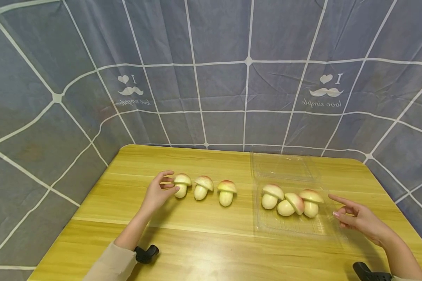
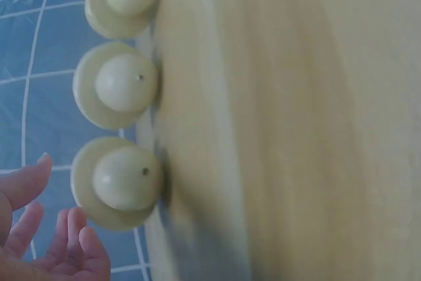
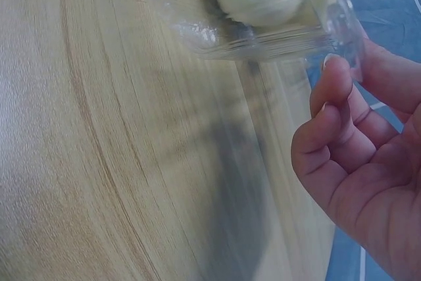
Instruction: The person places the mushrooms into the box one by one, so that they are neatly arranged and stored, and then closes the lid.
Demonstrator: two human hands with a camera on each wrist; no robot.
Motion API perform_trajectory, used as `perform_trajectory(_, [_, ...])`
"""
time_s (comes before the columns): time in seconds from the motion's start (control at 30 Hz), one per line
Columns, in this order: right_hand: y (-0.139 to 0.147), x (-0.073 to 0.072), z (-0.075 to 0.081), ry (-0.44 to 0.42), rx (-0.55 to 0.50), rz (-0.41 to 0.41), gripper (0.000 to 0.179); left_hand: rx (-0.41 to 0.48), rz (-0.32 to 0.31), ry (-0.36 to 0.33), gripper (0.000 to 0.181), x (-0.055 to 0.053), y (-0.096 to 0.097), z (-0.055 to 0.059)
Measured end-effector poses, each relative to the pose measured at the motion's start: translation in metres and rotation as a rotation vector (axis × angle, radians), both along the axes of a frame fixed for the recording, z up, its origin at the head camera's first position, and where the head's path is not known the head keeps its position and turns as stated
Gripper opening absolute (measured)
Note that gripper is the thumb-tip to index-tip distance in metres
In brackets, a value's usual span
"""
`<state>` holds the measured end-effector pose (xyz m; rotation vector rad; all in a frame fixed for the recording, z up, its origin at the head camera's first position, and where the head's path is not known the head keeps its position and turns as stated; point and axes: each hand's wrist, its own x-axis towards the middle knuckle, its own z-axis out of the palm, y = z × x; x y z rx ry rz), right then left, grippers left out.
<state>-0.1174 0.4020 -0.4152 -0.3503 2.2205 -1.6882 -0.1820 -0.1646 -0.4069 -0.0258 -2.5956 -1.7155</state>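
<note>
Three pale mushrooms with yellow-green, red-tinged caps stand in a row on the table. My left hand [image 1: 158, 192] is at the leftmost mushroom [image 1: 181, 185], thumb and fingers spread beside it; a gap shows between them in the left wrist view. To its right are the middle mushroom [image 1: 203, 187] and the third mushroom [image 1: 226, 193]. A clear plastic clamshell box [image 1: 290, 230] lies with its lid spread back, holding three more mushrooms, one tilted [image 1: 291, 204]. Beside the box's right edge is my right hand [image 1: 363, 220], index finger extended and other fingers loosely bent, fingertips right at the rim.
The wooden table [image 1: 211, 249] has rounded far corners. A grey-blue curtain [image 1: 221, 89] with white lines hangs behind it and along both sides. The box lid [image 1: 281, 166] reaches toward the table's far edge. Each wrist wears a black strap [image 1: 146, 254].
</note>
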Motion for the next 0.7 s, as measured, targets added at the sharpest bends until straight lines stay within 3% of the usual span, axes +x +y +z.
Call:
perform_trajectory(0.3, [0.0, 0.0, -0.001, 0.01, 0.021, -0.012, 0.058, -0.02, 0.044, -0.021, 0.064, 0.0, -0.006, -0.008])
perform_trajectory(0.5, [0.0, 0.0, 0.0, -0.01, 0.016, -0.017, 0.058, -0.066, 0.014, -0.03, 0.067, -0.004, -0.004, -0.016])
perform_trajectory(0.7, [-0.001, 0.001, 0.002, -0.027, 0.014, -0.019, 0.057, -0.04, -0.017, -0.048, 0.069, -0.007, -0.002, -0.022])
